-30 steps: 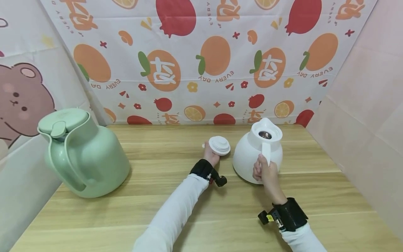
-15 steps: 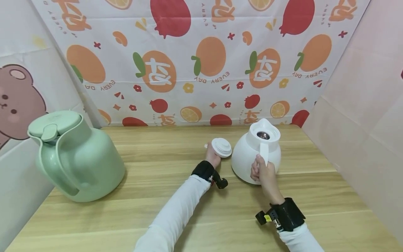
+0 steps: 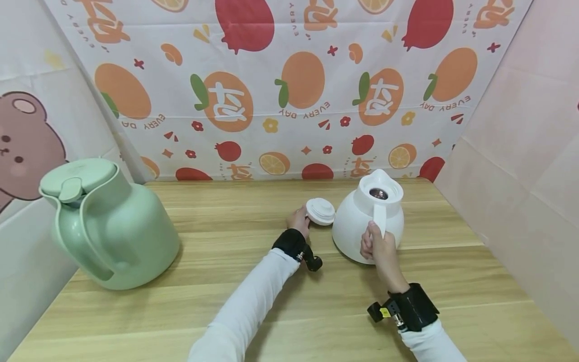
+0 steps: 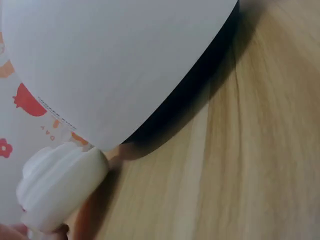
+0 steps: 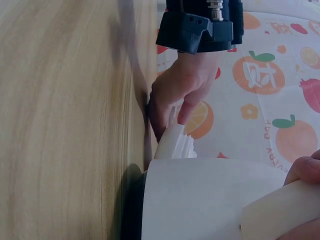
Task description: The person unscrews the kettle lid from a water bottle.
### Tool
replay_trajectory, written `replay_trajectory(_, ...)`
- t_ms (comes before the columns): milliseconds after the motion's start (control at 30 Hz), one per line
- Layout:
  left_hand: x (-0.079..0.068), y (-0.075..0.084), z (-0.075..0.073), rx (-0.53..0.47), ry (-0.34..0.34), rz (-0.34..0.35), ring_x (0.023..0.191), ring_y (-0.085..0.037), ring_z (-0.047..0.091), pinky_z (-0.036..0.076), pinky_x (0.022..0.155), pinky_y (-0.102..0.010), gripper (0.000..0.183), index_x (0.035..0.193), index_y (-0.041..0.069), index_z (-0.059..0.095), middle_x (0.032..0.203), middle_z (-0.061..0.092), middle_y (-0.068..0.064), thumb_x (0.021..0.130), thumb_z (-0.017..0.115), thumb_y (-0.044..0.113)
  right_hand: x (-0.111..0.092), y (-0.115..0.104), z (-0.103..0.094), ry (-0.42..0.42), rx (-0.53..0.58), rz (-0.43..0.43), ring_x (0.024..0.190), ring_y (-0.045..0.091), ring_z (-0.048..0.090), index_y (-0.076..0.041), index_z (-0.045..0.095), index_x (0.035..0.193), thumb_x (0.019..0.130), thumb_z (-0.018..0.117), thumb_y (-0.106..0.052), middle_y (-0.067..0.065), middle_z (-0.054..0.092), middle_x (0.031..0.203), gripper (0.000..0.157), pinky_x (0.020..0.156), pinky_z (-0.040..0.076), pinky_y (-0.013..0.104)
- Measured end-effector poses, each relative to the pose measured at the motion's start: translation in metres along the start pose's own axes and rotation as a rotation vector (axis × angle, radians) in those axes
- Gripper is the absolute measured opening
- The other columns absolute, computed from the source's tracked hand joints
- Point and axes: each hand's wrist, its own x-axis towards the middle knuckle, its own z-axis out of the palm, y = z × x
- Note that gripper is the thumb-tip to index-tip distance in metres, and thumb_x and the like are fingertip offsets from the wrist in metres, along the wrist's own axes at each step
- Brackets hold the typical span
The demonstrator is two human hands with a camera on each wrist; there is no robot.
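A white vacuum jug [image 3: 368, 223] stands uncapped on the table, its spout at the back and a dark shiny mouth showing. My right hand [image 3: 382, 249] grips its handle. Close on its left is the round white lid [image 3: 320, 211], stepped side up. My left hand [image 3: 299, 221] is at the lid's left edge. In the right wrist view, a finger and the thumb of the left hand [image 5: 182, 82] lie either side of the lid's thin tab. The left wrist view shows fingertips at the lid [image 4: 65, 187] and the jug's side [image 4: 115, 65] just beyond.
A large mint-green vacuum jug [image 3: 115, 236] with its lid on stands at the left of the wooden table [image 3: 316, 322]. Fruit-printed cloth [image 3: 271, 90] hangs along the back edge, and pale cloth walls flank both sides.
My left hand has shifted left to the lid's edge, over the tab that stuck out before. The lid now sits slightly farther right. My right hand and the white jug stay in place.
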Motion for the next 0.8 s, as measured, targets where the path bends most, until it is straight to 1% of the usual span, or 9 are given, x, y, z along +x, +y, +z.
replay_trajectory(67, -0.019, 0.015, 0.001, 0.055, 0.039, 0.005, 0.108, -0.025, 0.053, 0.045, 0.086, -0.033, 0.036, 0.113, -0.005, 0.06, 0.122, 0.054, -0.016, 0.083, 0.068, 0.013, 0.0, 0.0, 0.0, 0.001, -0.001, 0.004, 0.039, 0.01, 0.03, 0.002, 0.034, 0.06, 0.099, 0.042, -0.029, -0.001, 0.034, 0.046, 0.05, 0.041, 0.017, 0.038)
replay_trajectory(133, -0.01, 0.013, -0.002, 0.102, 0.084, 0.039, 0.096, -0.023, 0.057, 0.048, 0.076, -0.03, 0.025, 0.1, -0.005, 0.065, 0.109, 0.061, -0.014, 0.081, 0.068, 0.011, 0.0, -0.001, 0.001, 0.0, -0.004, 0.008, 0.039, 0.01, 0.03, 0.002, 0.034, 0.06, 0.098, 0.042, -0.029, -0.001, 0.034, 0.046, 0.051, 0.041, 0.017, 0.037)
replay_trajectory(200, 0.019, 0.001, -0.009, 0.131, 0.105, 0.058, 0.091, -0.019, 0.056, 0.046, 0.075, -0.029, 0.017, 0.095, -0.002, 0.066, 0.102, 0.062, -0.008, 0.082, 0.064, 0.009, 0.0, -0.001, 0.001, -0.001, -0.007, 0.013, 0.039, 0.01, 0.031, 0.002, 0.034, 0.06, 0.099, 0.042, -0.029, 0.0, 0.034, 0.046, 0.05, 0.04, 0.018, 0.036)
replay_trajectory(300, 0.074, -0.029, -0.023, 0.183, 0.092, 0.177, 0.082, -0.017, 0.054, 0.046, 0.069, -0.027, 0.008, 0.082, 0.004, 0.066, 0.088, 0.06, -0.003, 0.078, 0.058, 0.004, 0.001, -0.002, 0.002, 0.005, -0.01, 0.017, 0.039, 0.01, 0.031, 0.001, 0.035, 0.06, 0.099, 0.041, -0.028, 0.0, 0.034, 0.046, 0.049, 0.04, 0.018, 0.036)
replay_trajectory(400, 0.094, -0.037, -0.028, 0.277, 0.051, 0.195, 0.097, -0.019, 0.052, 0.043, 0.081, -0.031, 0.021, 0.094, 0.004, 0.067, 0.099, 0.059, -0.004, 0.083, 0.05, -0.001, 0.001, -0.003, 0.002, 0.008, -0.003, 0.016, 0.039, 0.01, 0.031, 0.0, 0.035, 0.06, 0.099, 0.041, -0.028, 0.0, 0.034, 0.046, 0.049, 0.041, 0.018, 0.036)
replay_trajectory(467, 0.085, -0.031, -0.025, 0.353, 0.052, 0.178, 0.105, -0.021, 0.049, 0.042, 0.087, -0.033, 0.031, 0.107, 0.002, 0.065, 0.107, 0.058, -0.007, 0.084, 0.046, -0.003, 0.0, -0.003, 0.003, 0.002, 0.002, 0.009, 0.039, 0.01, 0.031, 0.001, 0.035, 0.06, 0.099, 0.041, -0.028, -0.001, 0.034, 0.046, 0.049, 0.041, 0.018, 0.036)
replay_trajectory(533, 0.057, -0.015, -0.02, 0.416, 0.05, 0.152, 0.113, -0.022, 0.045, 0.038, 0.092, -0.033, 0.037, 0.12, 0.0, 0.057, 0.116, 0.055, -0.01, 0.086, 0.042, -0.005, 0.0, -0.003, 0.003, -0.01, 0.01, 0.006, 0.039, 0.009, 0.031, 0.003, 0.034, 0.06, 0.099, 0.041, -0.029, -0.001, 0.034, 0.046, 0.05, 0.04, 0.018, 0.036)
replay_trajectory(667, 0.008, 0.011, -0.015, 0.448, 0.074, 0.225, 0.1, -0.022, 0.053, 0.043, 0.081, -0.026, 0.032, 0.115, -0.004, 0.054, 0.106, 0.058, -0.015, 0.085, 0.043, -0.007, 0.0, -0.002, 0.003, -0.021, 0.013, -0.001, 0.039, 0.009, 0.03, 0.005, 0.032, 0.061, 0.099, 0.041, -0.029, -0.001, 0.033, 0.046, 0.052, 0.039, 0.018, 0.034)
replay_trajectory(800, -0.021, 0.022, -0.009, 0.439, 0.059, 0.261, 0.095, -0.02, 0.054, 0.043, 0.077, -0.023, 0.029, 0.11, -0.003, 0.053, 0.1, 0.059, -0.013, 0.084, 0.04, -0.008, 0.001, -0.002, 0.002, -0.01, 0.003, 0.002, 0.039, 0.01, 0.03, 0.005, 0.032, 0.061, 0.099, 0.041, -0.029, -0.001, 0.033, 0.046, 0.052, 0.04, 0.017, 0.035)
